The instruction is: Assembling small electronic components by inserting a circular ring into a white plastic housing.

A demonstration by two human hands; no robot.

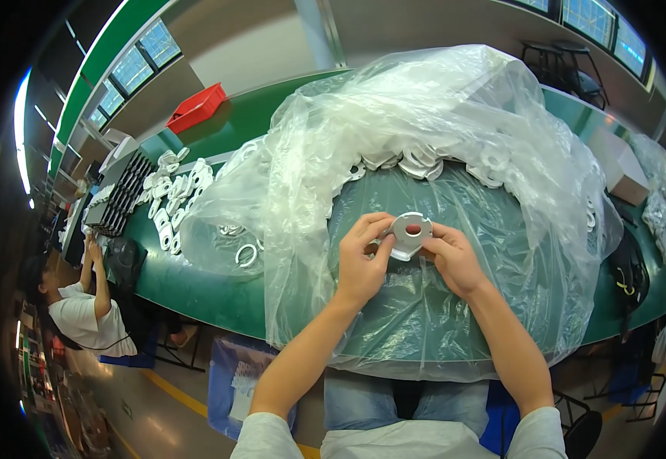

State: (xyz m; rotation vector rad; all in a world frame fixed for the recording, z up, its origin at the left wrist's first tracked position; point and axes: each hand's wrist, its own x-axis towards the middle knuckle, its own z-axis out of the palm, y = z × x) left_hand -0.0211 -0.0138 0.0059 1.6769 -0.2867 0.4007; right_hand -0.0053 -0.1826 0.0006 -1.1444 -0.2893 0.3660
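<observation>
Between my hands, above the table, is a silver-grey flat metal plate point(407, 245) with a round hole in its middle and a rounded upper edge. My left hand point(363, 256) pinches its left side. The fingers of my right hand point(457, 258) grip the right side, thumb toward the lower edge. Just beyond my hands, similar metal plates point(422, 162) lie heaped under a large clear plastic sheet point(440, 99). The same sheet spreads over the green table point(195, 284) below my forearms.
More metal parts point(170, 199) lie loose at the left, beside stacked black trays point(121, 191). A red bin point(197, 107) sits at the back left. A blue bin point(222, 382) stands below the table edge. At right are a carton point(620, 168) and a black bag point(630, 268). A co-worker point(92, 321) sits far left.
</observation>
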